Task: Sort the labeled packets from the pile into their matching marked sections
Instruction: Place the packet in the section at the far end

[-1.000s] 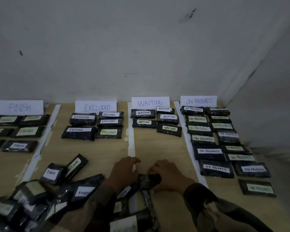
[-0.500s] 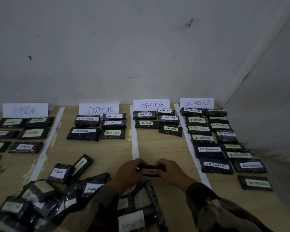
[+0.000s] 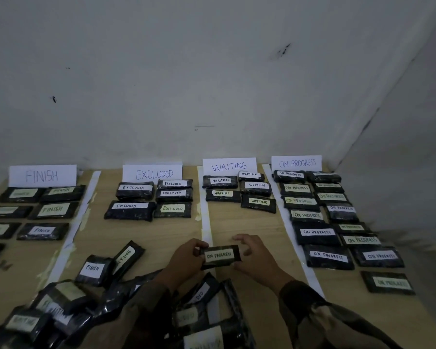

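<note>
Step in hand: placing one packet. Your left hand (image 3: pixel 186 258) pinches the left end of an ON PROGRESS packet (image 3: pixel 220 256), label up, at the near end of the WAITING lane (image 3: pixel 249 222), just right of the tape strip (image 3: pixel 206 230). Your right hand (image 3: pixel 258 258) sits at the packet's right end with fingers spread and loosely curved, not clamped (too dim to say whether it touches). Next move, as I read it: carry the packet right, across the second strip (image 3: pixel 314 280), into the ON PROGRESS lane (image 3: pixel 340 285). The bare wood left of the nearest packet (image 3: pixel 388 282) looks like the slot. Counts by sign: FINISH sign (image 3: pixel 42 175) 7 packets visible, the frame cuts the left ones; EXCLUDED sign (image 3: pixel 152 173) 5; WAITING sign (image 3: pixel 229 166) 5; ON PROGRESS sign (image 3: pixel 296 162) 14. The pile (image 3: pixel 61 306) is too overlapped to count.
</note>
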A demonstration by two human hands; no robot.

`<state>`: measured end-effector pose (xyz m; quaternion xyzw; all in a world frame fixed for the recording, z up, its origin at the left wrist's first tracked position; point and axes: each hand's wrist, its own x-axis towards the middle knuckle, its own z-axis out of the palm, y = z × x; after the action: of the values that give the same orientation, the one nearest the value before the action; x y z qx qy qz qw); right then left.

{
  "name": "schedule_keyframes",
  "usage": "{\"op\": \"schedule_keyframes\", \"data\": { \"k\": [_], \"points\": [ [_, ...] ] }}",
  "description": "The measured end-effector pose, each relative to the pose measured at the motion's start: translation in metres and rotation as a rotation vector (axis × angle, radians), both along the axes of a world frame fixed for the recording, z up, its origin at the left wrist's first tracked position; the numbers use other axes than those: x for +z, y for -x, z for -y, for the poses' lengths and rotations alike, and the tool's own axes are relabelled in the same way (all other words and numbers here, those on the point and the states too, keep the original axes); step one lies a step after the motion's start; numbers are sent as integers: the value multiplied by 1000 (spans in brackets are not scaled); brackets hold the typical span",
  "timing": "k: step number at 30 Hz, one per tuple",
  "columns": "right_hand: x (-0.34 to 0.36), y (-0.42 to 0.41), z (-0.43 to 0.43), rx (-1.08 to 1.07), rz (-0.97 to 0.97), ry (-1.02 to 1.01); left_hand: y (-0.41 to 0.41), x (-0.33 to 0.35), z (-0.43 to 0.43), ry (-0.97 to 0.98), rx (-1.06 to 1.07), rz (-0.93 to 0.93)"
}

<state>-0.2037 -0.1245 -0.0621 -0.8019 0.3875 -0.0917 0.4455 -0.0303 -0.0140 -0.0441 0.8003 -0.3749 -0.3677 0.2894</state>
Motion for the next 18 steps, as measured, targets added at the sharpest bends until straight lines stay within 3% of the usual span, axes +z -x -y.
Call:
{"op": "schedule_keyframes", "data": {
  "k": [3, 7, 18],
  "points": [
    [-4, -1, -4, 147, -60, 161, -1, 3, 1, -7, -31, 14],
    [-4, 2, -7, 163, -108, 298, 3, 2, 2, -22, -90, 26],
    [-1, 94, -12, -115, -328, 355, 62, -11, 3, 96, -476, 375]
  ]
}}
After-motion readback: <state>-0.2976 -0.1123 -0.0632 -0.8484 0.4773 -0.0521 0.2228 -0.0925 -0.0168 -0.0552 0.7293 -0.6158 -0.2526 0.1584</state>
